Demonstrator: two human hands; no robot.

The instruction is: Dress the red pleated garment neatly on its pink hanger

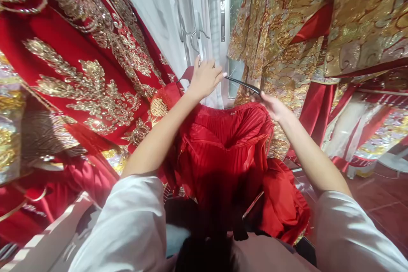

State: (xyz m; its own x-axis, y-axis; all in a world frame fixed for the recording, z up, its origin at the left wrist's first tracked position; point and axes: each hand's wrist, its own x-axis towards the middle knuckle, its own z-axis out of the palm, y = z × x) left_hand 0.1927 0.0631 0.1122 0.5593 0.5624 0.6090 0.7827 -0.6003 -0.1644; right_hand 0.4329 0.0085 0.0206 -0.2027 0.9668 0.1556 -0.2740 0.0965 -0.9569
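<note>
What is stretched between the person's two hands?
In the head view, a black hanger bar runs from the left hand to the right hand, with a red pleated garment draped just below it.

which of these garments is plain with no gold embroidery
The pleated red garment in the middle, on the hanger held by the left hand and right hand. The left robe and right robe carry gold embroidery.

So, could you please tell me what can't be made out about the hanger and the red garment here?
Head view, hanger: its middle is covered by the left hand gripping it.
Head view, right hand: fingers hidden behind the red garment, so its grip is unclear.
Head view, red garment: lower part lost in shadow behind the white sleeves.
Head view, gold robe: cut off by the top and right edges.
</note>
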